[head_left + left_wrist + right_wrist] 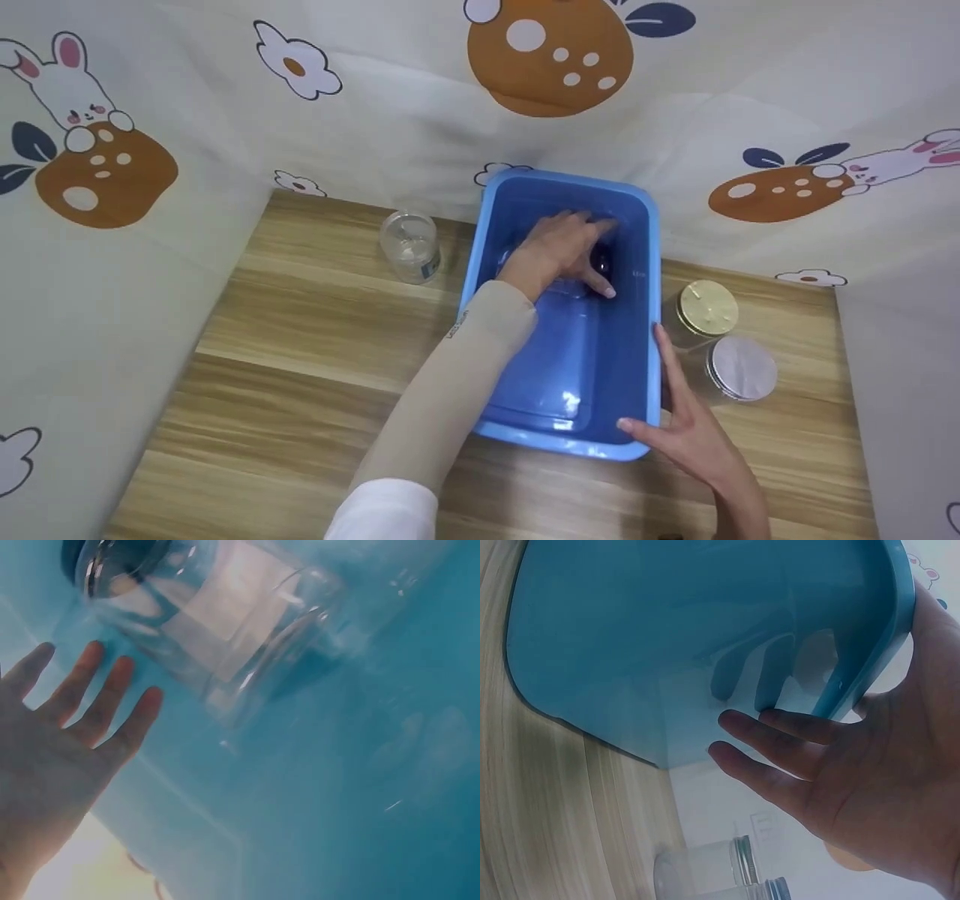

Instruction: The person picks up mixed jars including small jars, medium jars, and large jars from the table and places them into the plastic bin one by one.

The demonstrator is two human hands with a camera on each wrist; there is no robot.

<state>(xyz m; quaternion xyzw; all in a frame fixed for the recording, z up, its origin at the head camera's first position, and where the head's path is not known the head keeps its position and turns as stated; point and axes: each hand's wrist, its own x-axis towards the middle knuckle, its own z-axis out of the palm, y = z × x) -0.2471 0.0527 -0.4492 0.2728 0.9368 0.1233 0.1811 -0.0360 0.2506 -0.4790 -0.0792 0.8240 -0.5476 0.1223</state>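
Observation:
A blue plastic bin (pixel 559 360) stands on the wooden table. Inside it, near the far end, a clear jar (pixel 232 615) with a dark lid (pixel 120 566) lies on its side, partly hidden from the head view. My left hand (pixel 566 244) reaches in over this jar with fingers spread; in the left wrist view the fingers (pixel 112 701) are apart from the jar. With my right hand (pixel 686 420) I hold the bin's right side near its front corner, the thumb over the rim and the other fingers along the outer wall.
Right of the bin stand a jar with a gold lid (pixel 707 307) and a jar with a silver lid (pixel 742 367). A clear jar (pixel 411 247) is left of the bin. Printed cloth (pixel 390 135) hangs behind the wooden table (pixel 300 315).

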